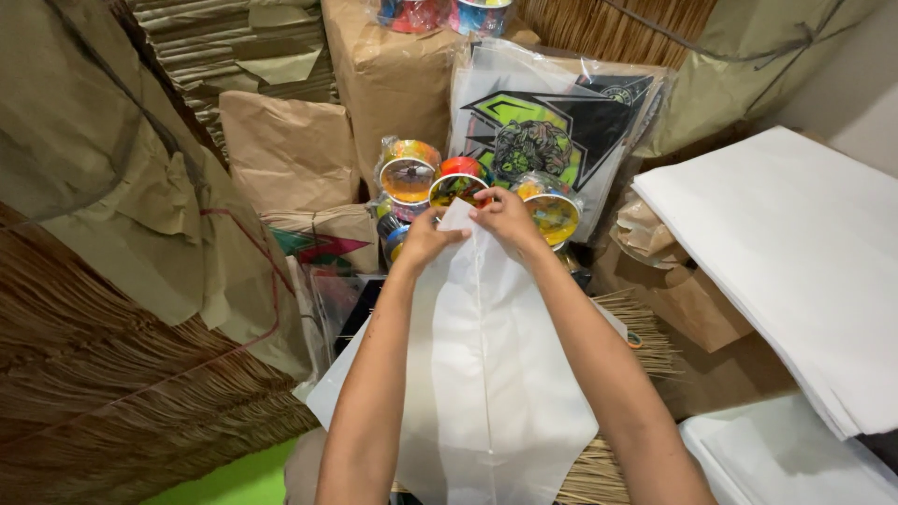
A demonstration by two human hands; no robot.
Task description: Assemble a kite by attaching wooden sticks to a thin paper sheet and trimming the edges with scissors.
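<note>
A white paper kite (486,374) lies in front of me, diamond-shaped, with a thin stick running down its middle. My left hand (426,238) and my right hand (505,217) both pinch its far top corner, fingers pressed on the paper around the stick's end. Both forearms stretch over the kite's sides. Just beyond the hands stand colourful thread spools (409,173), several of them wrapped in clear plastic.
A stack of white paper sheets (795,252) lies at the right. A plastic bag of printed kites (552,117) leans at the back. Brown paper parcels (290,150) and bundles of thin sticks (103,383) fill the left. A white lid (786,458) is at bottom right.
</note>
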